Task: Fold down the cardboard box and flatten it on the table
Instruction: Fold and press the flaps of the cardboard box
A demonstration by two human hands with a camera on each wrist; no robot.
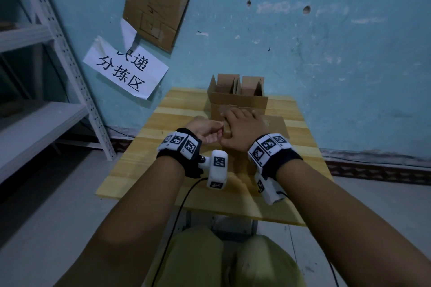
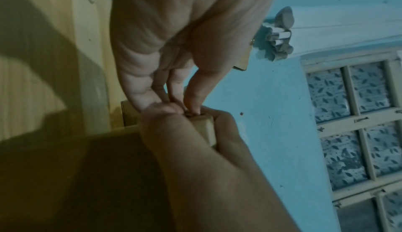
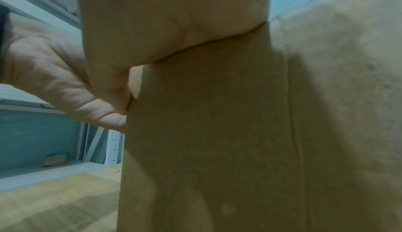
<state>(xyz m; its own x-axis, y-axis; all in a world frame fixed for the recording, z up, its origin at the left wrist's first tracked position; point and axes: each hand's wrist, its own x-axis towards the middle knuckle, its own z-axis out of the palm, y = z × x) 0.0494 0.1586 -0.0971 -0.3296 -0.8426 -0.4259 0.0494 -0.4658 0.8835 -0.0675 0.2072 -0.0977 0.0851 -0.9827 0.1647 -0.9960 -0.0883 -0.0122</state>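
A brown cardboard box (image 1: 276,124) stands in the middle of the wooden table (image 1: 144,165), mostly hidden under my hands. My right hand (image 1: 245,127) lies over its top, palm down. In the left wrist view its thumb and forefinger clasp the box's near left corner (image 2: 203,129). My left hand (image 1: 205,130) is at the box's left side with curled fingers (image 2: 152,98) pinching at that same corner. In the right wrist view the right palm (image 3: 174,20) presses on the box wall (image 3: 217,132). There the left hand (image 3: 54,81) touches the wall's left edge.
Two open cardboard boxes (image 1: 238,95) stand side by side at the table's far edge against the blue wall. A white metal shelf (image 1: 46,112) is on the left. A paper sign (image 1: 126,70) and a cardboard sheet (image 1: 158,2) hang on the wall.
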